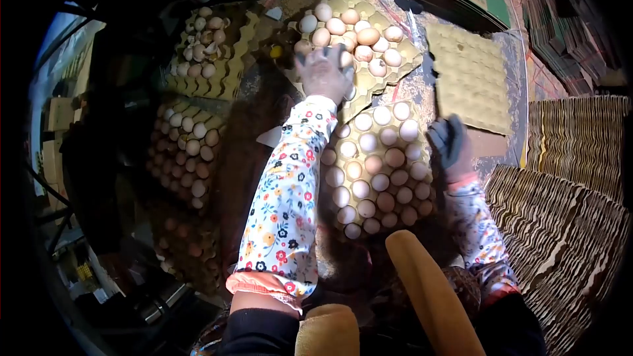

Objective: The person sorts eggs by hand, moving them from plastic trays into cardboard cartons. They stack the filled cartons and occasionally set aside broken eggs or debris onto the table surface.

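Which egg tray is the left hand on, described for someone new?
Start at the full egg tray between the two floral sleeves. Directly beyond it lies a second tray, with the left hand on its near left corner. Unlike the full one and the empty tray to its right, it is only partly filled with eggs.

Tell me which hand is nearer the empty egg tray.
Right. The right hand is just below the empty egg tray; the left hand is over the partly filled tray to its left.

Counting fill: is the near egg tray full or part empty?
Full where visible: near tray has an egg in every cup showing; left sleeve hides its left edge.
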